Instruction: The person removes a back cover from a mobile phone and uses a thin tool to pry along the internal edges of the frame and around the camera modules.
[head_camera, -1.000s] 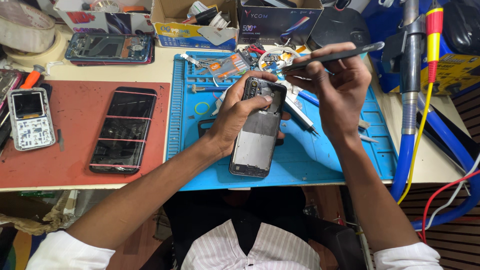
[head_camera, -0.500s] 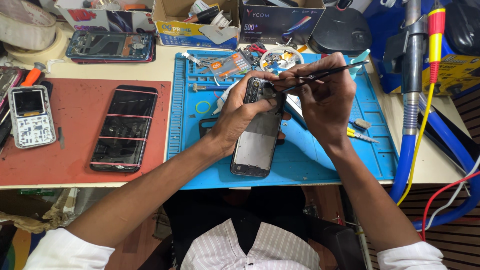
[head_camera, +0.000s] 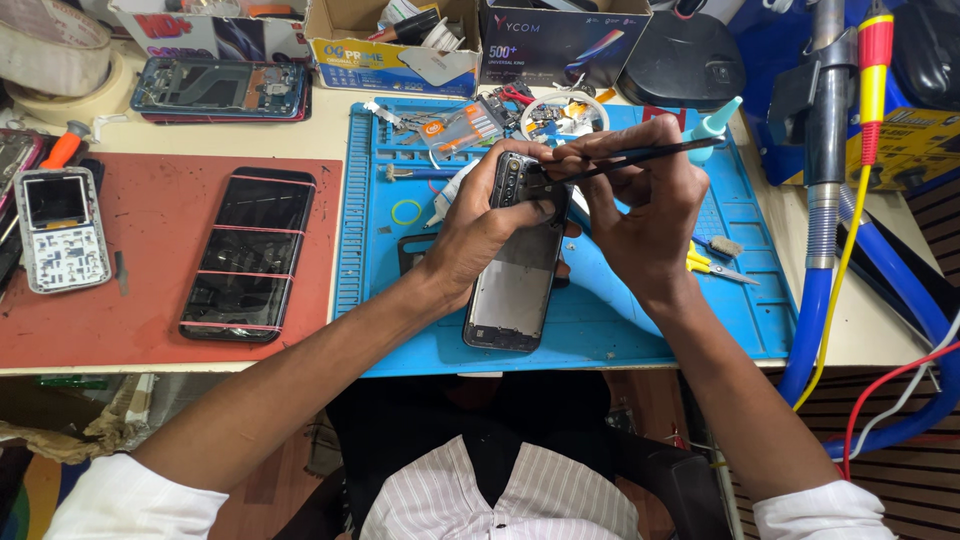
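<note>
My left hand (head_camera: 478, 238) grips an opened phone body (head_camera: 515, 290) near its upper end, holding it tilted above the blue work mat (head_camera: 600, 330). In my right hand (head_camera: 640, 215) is a pair of black tweezers (head_camera: 640, 155), whose tip touches the phone's upper end near the camera area. Both hands meet over the middle of the mat.
A black phone bound with pink rubber bands (head_camera: 250, 255) lies on a red mat (head_camera: 150, 300). A small white keypad phone (head_camera: 58, 230) and a blue phone frame (head_camera: 215, 88) sit at the left. Cardboard boxes (head_camera: 400, 40), yellow-handled cutters (head_camera: 715, 262) and a blue hose (head_camera: 815, 300) stand nearby.
My right hand came down and left, bringing the tweezers' tip from above the phone onto its upper end. The left hand keeps the phone almost still.
</note>
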